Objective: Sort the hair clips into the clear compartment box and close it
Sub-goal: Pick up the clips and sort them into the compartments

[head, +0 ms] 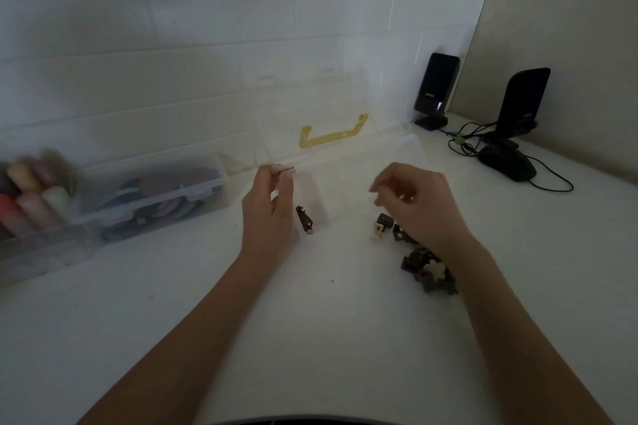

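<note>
The clear compartment box [397,145] lies open mid-table, its lid raised toward the wall with a yellow handle [331,136] on it. One dark brown hair clip [304,219] sits in the box's left compartment. My left hand [267,214] is at the box's left end and pinches a small brown clip [288,169] at its fingertips. My right hand [417,203] hovers over the box's right front with fingers curled; blur hides whether it holds anything. A pile of brown and cream hair clips [426,269] lies on the table under my right wrist.
A lidded clear box of coloured round items [155,197] and a tray of thread spools [27,197] stand at the left. Two black speakers [436,86] [526,100], a black mouse [507,162] and cables sit at the back right. A tiled wall runs behind.
</note>
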The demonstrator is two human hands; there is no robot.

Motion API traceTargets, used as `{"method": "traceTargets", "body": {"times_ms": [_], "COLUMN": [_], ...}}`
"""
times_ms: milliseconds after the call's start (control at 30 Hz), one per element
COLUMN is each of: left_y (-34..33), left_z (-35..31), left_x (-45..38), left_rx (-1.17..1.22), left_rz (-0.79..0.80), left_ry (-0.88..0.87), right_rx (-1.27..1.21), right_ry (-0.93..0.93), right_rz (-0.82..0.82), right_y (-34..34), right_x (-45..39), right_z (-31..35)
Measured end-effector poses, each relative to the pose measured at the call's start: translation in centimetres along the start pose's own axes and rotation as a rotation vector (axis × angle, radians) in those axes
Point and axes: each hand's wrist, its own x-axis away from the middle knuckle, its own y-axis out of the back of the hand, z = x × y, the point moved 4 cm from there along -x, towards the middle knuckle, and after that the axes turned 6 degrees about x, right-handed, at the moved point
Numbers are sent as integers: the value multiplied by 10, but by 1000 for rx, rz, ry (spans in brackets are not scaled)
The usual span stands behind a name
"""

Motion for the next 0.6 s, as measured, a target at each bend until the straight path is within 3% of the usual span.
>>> {"method": "traceTargets", "body": {"times_ms": [167, 333, 600], "left_y": [0, 1, 1], "left_z": [1, 1, 4], "left_x": [0, 0, 0], "left_rx": [16, -3, 3], "left_rz": [-12, -8, -10], "left_ry": [-7, -28, 11], "right_rx": [420, 267, 201], "right_ry": [-194, -210, -112], "right_rz": [225, 544, 637], "right_y": [11, 1, -24], "right_x": [0, 6, 11], "right_z": [-32, -50, -33]}}
